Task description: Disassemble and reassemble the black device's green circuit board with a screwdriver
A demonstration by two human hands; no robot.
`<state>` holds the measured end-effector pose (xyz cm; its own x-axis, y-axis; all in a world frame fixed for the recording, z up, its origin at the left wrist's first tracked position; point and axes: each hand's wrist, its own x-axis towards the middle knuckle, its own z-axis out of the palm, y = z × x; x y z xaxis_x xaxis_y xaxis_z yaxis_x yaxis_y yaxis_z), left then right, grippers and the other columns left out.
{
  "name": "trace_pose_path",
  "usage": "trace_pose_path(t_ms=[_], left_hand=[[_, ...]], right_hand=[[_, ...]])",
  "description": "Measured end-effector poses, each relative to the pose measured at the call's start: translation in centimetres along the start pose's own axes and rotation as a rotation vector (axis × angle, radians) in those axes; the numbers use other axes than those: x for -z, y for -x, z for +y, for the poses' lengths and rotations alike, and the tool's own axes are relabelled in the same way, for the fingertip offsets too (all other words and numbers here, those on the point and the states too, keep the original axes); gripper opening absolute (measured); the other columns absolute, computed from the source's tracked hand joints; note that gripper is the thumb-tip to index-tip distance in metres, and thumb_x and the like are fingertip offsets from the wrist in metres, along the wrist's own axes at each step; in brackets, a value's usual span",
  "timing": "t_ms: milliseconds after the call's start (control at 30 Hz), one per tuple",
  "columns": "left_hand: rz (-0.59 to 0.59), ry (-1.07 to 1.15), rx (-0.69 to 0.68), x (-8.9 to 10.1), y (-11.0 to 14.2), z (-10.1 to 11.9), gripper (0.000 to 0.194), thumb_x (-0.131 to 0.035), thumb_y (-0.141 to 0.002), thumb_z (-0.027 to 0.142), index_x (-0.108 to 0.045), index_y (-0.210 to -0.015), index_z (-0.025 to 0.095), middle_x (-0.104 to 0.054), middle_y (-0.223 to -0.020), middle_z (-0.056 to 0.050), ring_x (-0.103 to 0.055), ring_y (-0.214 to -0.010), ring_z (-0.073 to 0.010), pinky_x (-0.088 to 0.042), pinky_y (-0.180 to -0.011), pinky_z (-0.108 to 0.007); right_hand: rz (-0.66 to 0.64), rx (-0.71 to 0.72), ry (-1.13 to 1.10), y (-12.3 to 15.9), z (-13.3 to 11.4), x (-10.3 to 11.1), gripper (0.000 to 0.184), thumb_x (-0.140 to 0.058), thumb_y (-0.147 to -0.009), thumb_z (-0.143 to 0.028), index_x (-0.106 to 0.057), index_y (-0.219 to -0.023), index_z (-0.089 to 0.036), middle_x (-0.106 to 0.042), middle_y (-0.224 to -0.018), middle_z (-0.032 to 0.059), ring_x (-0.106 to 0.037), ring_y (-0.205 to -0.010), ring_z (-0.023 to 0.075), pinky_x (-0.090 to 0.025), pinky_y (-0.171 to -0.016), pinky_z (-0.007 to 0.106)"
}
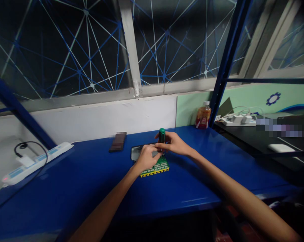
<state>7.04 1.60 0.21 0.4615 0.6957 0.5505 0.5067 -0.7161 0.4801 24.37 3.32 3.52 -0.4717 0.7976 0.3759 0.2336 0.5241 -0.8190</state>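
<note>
One blue table [91, 188] bearing one white power strip [56, 151] at left, one left hand [147, 158] lying over one green circuit board [162, 164] near the middle, its grip indiscernible, and one right hand [174, 143] grasping one upright green-handled screwdriver [162, 133] beside it.

A circuit board [163, 166] lies on the table [91, 181], right of a power strip [54, 152], left of a bottle [203, 116].
</note>
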Motion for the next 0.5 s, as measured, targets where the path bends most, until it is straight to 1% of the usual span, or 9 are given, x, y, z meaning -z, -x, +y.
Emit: trace_pose_path(t_ms=[233, 400, 500], left_hand=[[0.001, -0.023, 0.029, 0.14, -0.03, -0.17, 0.011, -0.066, -0.08, 0.023, -0.074, -0.087, 0.024, -0.074, -0.087, 0.0, -0.067, -0.084, -0.0189, -0.05, -0.078, -0.029], [-0.064, 0.041, 0.002, 0.18, 0.08, -0.26, 0.02, -0.06, -0.083, 0.018, -0.073, -0.097, 0.025, -0.073, -0.096, -0.001, -0.067, -0.091, -0.0184, -0.049, -0.083, -0.028], [-0.057, 0.044, 0.003, 0.1, 0.04, -0.45, 0.019, -0.061, -0.083, 0.017, -0.073, -0.095, 0.024, -0.073, -0.097, -0.001, -0.067, -0.092, -0.0185, -0.049, -0.084, -0.028]], right_hand=[[0.017, 0.011, 0.053, -0.02, -0.12, 0.01, 0.037, -0.067, -0.075, -0.042, -0.061, -0.1, -0.016, -0.063, -0.074, 0.0032, -0.056, -0.06, 0.0138, -0.046, -0.056, 0.029], [0.026, 0.008, 0.059, 0.0, -0.16, 0.0, 0.036, -0.066, -0.076, -0.041, -0.06, -0.1, -0.016, -0.062, -0.073, 0.0024, -0.055, -0.06, 0.0137, -0.045, -0.056, 0.029], [0.028, 0.006, 0.057, 0.05, -0.21, 0.05, 0.037, -0.066, -0.075, -0.042, -0.06, -0.1, -0.016, -0.062, -0.074, 0.0028, -0.055, -0.061, 0.0142, -0.045, -0.056, 0.03]])
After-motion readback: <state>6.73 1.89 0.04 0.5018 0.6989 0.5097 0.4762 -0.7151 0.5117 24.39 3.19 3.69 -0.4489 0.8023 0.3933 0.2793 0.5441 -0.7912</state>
